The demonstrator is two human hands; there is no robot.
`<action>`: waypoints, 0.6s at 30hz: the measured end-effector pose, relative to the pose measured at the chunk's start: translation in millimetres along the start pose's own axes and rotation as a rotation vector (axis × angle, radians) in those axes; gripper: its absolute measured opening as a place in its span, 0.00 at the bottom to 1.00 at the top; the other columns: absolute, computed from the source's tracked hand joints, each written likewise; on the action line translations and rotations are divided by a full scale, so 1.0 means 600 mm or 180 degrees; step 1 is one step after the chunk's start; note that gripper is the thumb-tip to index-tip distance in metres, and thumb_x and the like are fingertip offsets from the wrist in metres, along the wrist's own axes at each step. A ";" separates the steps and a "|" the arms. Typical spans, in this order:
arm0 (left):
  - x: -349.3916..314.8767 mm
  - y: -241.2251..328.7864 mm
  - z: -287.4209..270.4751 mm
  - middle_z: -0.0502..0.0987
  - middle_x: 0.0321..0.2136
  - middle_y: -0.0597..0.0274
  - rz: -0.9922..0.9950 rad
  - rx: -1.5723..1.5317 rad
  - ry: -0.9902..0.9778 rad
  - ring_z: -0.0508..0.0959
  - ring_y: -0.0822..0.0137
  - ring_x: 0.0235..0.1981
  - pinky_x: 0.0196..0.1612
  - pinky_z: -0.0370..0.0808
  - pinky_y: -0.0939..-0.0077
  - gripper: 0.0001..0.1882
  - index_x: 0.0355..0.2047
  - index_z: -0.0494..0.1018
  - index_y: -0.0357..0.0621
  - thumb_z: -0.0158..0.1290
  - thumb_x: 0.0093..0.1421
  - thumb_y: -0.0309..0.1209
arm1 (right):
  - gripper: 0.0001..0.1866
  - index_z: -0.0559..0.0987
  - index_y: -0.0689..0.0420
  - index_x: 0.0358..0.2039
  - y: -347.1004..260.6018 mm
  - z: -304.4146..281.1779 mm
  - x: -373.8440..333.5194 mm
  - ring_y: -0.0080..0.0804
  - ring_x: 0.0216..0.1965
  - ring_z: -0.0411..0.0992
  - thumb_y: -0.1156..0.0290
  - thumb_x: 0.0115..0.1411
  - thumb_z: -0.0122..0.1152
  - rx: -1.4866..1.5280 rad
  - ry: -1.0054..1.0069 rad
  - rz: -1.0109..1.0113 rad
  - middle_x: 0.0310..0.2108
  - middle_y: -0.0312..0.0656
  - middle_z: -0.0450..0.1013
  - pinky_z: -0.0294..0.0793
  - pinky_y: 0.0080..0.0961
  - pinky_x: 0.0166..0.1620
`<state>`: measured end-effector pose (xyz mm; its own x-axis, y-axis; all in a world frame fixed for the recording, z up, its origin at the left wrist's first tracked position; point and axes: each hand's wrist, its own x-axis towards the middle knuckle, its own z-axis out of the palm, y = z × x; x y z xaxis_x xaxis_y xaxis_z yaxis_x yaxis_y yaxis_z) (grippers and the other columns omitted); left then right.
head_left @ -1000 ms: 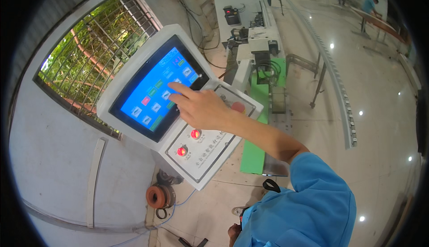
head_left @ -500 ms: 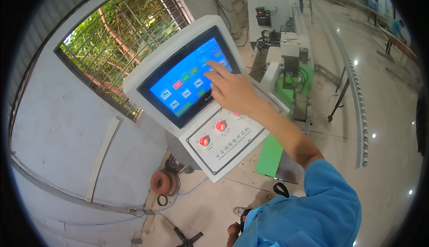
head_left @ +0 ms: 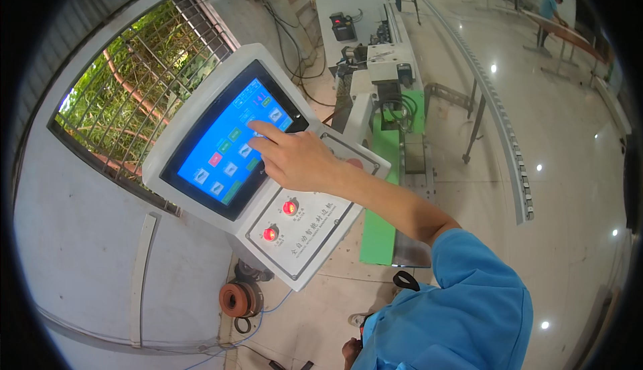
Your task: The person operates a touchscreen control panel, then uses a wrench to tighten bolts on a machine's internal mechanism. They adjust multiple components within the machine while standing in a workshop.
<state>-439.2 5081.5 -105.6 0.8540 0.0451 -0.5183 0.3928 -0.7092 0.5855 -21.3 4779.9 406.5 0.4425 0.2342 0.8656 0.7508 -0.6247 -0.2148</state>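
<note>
My right hand (head_left: 298, 159) is at the touchscreen (head_left: 231, 132) of a pale machine control panel. Its index finger reaches out to the upper right part of the blue display, with the other fingers bent below it. Nothing is held in this hand. Coloured buttons and small picture icons fill the display. Below the screen, on the slanted panel face (head_left: 305, 233), two red lit knobs (head_left: 289, 208) show, and a larger red button (head_left: 353, 164) is partly covered by my forearm. My left hand (head_left: 350, 351) hangs low beside my body; its fingers are too small and hidden to read.
A long machine (head_left: 392, 62) with green panels (head_left: 380, 236) stands beyond the control panel. A roller rail (head_left: 492, 92) runs along its right. A barred window (head_left: 144, 82) is at left, brown coils (head_left: 236, 300) on the floor. Another person (head_left: 550, 10) works far off at right.
The view has shifted, so the panel and machine sit further left and lower. My right index finger stays at much the same part of the screen.
</note>
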 end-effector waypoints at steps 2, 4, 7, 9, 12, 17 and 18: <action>0.000 -0.003 -0.001 0.78 0.20 0.62 -0.0182 -0.0347 -0.0084 0.80 0.56 0.26 0.30 0.74 0.58 0.15 0.22 0.72 0.49 0.53 0.64 0.41 | 0.16 0.79 0.59 0.50 0.001 -0.002 -0.004 0.47 0.31 0.83 0.73 0.61 0.62 0.0010 -0.0038 0.0027 0.63 0.47 0.72 0.85 0.40 0.31; 0.002 -0.003 -0.002 0.77 0.19 0.64 -0.0003 0.0292 -0.0189 0.79 0.60 0.24 0.29 0.72 0.59 0.15 0.22 0.72 0.49 0.52 0.65 0.39 | 0.16 0.79 0.58 0.50 0.000 -0.007 -0.008 0.47 0.30 0.83 0.72 0.62 0.62 0.0042 -0.0065 0.0040 0.63 0.47 0.72 0.85 0.40 0.30; 0.007 0.000 -0.001 0.78 0.20 0.62 0.0354 0.0918 0.0019 0.79 0.59 0.24 0.29 0.72 0.58 0.15 0.22 0.74 0.49 0.52 0.65 0.39 | 0.16 0.79 0.58 0.51 -0.010 -0.016 -0.016 0.45 0.31 0.83 0.72 0.62 0.62 0.0026 -0.0128 0.0009 0.62 0.45 0.73 0.85 0.40 0.30; 0.010 -0.004 -0.001 0.79 0.22 0.58 0.0118 0.0289 -0.0001 0.81 0.54 0.27 0.32 0.74 0.56 0.16 0.23 0.74 0.49 0.53 0.65 0.43 | 0.15 0.79 0.58 0.50 -0.021 -0.018 -0.024 0.43 0.32 0.83 0.73 0.62 0.61 0.0239 -0.0145 -0.0024 0.62 0.45 0.73 0.85 0.39 0.31; 0.013 -0.027 0.004 0.82 0.25 0.54 0.0003 0.0799 0.0100 0.83 0.49 0.32 0.37 0.78 0.53 0.18 0.24 0.77 0.50 0.52 0.66 0.47 | 0.16 0.79 0.57 0.52 -0.040 -0.014 -0.035 0.40 0.33 0.83 0.75 0.62 0.61 0.0529 -0.0082 -0.0105 0.63 0.43 0.73 0.85 0.37 0.33; 0.023 -0.062 -0.033 0.84 0.30 0.56 -0.0031 0.0898 0.0063 0.84 0.49 0.35 0.38 0.79 0.52 0.10 0.30 0.83 0.53 0.58 0.64 0.42 | 0.18 0.82 0.58 0.54 -0.088 -0.044 -0.062 0.35 0.34 0.83 0.75 0.63 0.62 0.1601 -0.0605 0.0223 0.61 0.45 0.76 0.83 0.32 0.35; 0.021 -0.057 -0.064 0.83 0.29 0.57 0.0748 0.0345 0.0564 0.83 0.51 0.34 0.37 0.78 0.53 0.06 0.32 0.81 0.48 0.61 0.61 0.35 | 0.17 0.82 0.59 0.53 -0.107 -0.053 -0.072 0.37 0.34 0.82 0.74 0.63 0.63 0.2173 -0.0841 0.0315 0.58 0.46 0.78 0.82 0.32 0.34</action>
<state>-428.7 5133.3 -108.3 0.9671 -0.0138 -0.2542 0.1469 -0.7851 0.6017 -104.2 4786.2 397.4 0.5627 0.4261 0.7084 0.8011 -0.0698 -0.5944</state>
